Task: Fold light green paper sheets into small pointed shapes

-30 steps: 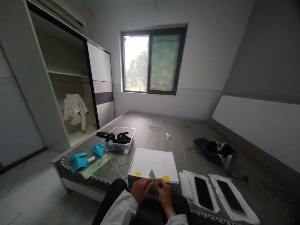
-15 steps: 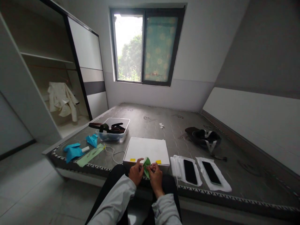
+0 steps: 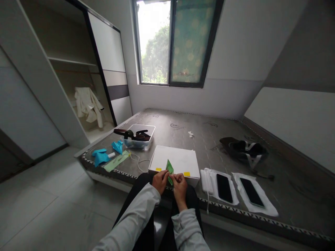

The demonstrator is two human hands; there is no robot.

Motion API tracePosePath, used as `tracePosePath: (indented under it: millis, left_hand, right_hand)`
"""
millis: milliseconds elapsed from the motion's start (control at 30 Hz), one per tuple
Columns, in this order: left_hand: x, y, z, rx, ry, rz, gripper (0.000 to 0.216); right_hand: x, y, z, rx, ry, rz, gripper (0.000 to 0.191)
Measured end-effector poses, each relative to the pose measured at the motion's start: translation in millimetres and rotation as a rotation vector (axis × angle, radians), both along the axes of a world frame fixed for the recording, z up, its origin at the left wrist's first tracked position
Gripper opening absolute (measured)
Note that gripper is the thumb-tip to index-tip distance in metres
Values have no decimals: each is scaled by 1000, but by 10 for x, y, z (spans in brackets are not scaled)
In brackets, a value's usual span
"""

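A small folded piece of green paper (image 3: pixel 170 167) is pinched between my two hands, above the near edge of a white box (image 3: pixel 174 156). My left hand (image 3: pixel 160 180) grips its left side with fingers closed. From the right, my right hand (image 3: pixel 180 185) pinches its lower part. Two yellow stickers show on the box's front edge, one of them a yellow tab (image 3: pixel 186 174) just right of my right hand. The fingers partly hide the paper.
A clear plastic bin (image 3: pixel 138 141) holds dark straps. Blue crumpled paper (image 3: pixel 101 157), a green strip (image 3: pixel 117 161) and a white cable (image 3: pixel 140 160) lie left. Rightward are two phones (image 3: pixel 224 188) on white wrappers and a dark cap (image 3: pixel 244 150). Everything rests on a mattress (image 3: pixel 206 153).
The view has turned left and down, so the scene sits further right. My left fingers have closed in on the paper, whose tip now points up above my hands.
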State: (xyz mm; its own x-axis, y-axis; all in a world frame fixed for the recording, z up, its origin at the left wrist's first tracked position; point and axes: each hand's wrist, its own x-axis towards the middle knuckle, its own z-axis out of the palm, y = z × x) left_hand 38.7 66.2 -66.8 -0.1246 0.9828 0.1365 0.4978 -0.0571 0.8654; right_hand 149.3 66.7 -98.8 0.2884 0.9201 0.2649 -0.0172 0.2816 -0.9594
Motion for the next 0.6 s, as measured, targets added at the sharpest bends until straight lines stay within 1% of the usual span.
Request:
tracePosePath:
  millis: [100, 300, 467, 600]
  left_hand:
    - [-24, 11, 21, -53, -16, 64, 40]
    - [-109, 63, 17, -161, -46, 167, 49]
    - [-175, 150, -50, -217, -85, 256, 35]
    - [-219, 224, -116, -220, -164, 279, 33]
  right_hand:
    - [-21, 6, 17, 17, 18, 0, 39]
    - [46, 1, -11, 28, -13, -75, 29]
    - [140, 35, -45, 46, -14, -110, 26]
    - [174, 44, -44, 62, -1, -123, 23]
